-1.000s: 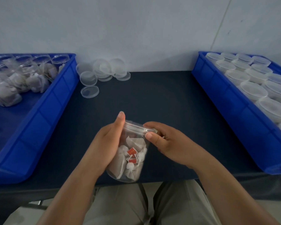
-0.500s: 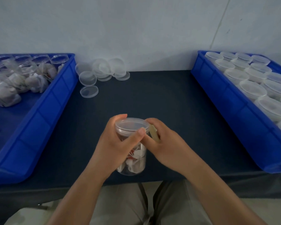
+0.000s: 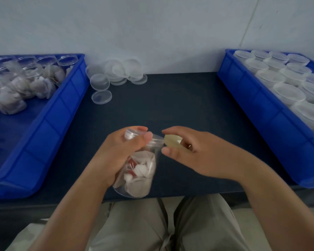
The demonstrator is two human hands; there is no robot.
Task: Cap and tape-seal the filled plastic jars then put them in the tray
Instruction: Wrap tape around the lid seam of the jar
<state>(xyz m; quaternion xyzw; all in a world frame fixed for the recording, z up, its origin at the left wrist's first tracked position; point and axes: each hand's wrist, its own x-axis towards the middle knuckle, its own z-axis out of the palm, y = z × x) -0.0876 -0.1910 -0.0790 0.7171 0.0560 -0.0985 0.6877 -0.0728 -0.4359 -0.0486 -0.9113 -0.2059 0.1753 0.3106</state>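
Head view: at lower centre the left hand (image 3: 120, 156) wraps its fingers round a filled jar (image 3: 140, 176), tilting it so the lid (image 3: 156, 140) faces the right hand (image 3: 198, 156). That hand pinches yellowish tape (image 3: 172, 141) just against the lid's edge, probably to seal the seam. The tray (image 3: 261, 113) at right holds capped jars (image 3: 288, 91); loose lids (image 3: 116, 73) lie upper left on the counter (image 3: 170, 98).

A dark table (image 3: 179, 105) bears a left blue tray (image 3: 49, 124), a right blue tray (image 3: 261, 109) and loose clear lids (image 3: 116, 73).
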